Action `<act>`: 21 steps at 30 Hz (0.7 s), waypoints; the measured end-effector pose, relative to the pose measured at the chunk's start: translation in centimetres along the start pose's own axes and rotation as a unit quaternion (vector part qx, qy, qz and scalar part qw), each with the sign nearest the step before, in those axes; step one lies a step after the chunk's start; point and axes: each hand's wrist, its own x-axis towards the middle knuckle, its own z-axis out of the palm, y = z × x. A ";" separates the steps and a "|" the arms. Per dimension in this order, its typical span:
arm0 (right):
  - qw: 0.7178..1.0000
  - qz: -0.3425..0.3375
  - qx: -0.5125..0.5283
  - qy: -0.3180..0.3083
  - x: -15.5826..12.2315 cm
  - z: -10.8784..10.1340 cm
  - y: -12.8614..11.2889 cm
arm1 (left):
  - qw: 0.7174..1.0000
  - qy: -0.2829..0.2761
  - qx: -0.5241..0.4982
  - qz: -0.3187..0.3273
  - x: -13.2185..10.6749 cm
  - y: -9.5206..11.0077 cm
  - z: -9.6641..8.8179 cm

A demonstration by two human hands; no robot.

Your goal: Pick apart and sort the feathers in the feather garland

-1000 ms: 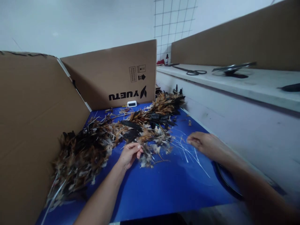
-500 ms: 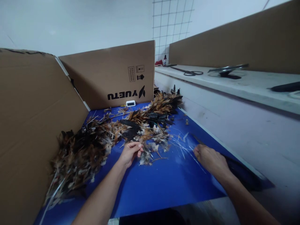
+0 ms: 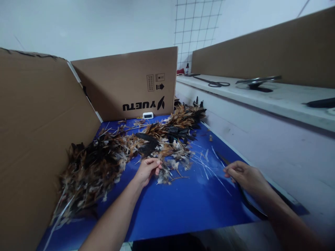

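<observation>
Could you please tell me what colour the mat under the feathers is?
The mat is bright blue, seen best in the head view, below the feathers.

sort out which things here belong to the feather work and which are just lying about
In hand: left hand pinching the edge of the feather pile; right hand beside the loose white quills; blue mat under both.

Lying about: scissors, metal tool and small bottle on the ledge; white device by the cardboard box.
</observation>
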 end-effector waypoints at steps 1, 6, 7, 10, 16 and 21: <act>0.997 0.021 0.071 -0.017 -0.1 -0.1 -0.3 | 1.000 0.000 0.000 0.000 0.0 0.0 0.0; 0.975 0.079 0.208 -0.004 -0.5 -1.2 -2.4 | 1.000 0.000 -0.004 -0.002 0.1 -0.1 -0.1; 0.972 0.088 0.220 0.008 -0.5 -1.4 -2.8 | 1.000 -0.001 -0.005 -0.002 0.1 -0.1 -0.1; 0.969 0.104 0.221 0.032 -0.4 -1.8 -3.5 | 1.000 0.000 -0.009 0.000 0.2 -0.2 -0.1; 0.983 0.032 0.180 -0.029 0.2 0.3 -5.5 | 1.000 0.015 -0.025 0.002 0.2 -0.2 0.0; 0.980 -0.125 0.093 -0.120 0.9 4.1 -8.7 | 0.998 0.018 -0.048 0.036 0.2 -0.1 0.0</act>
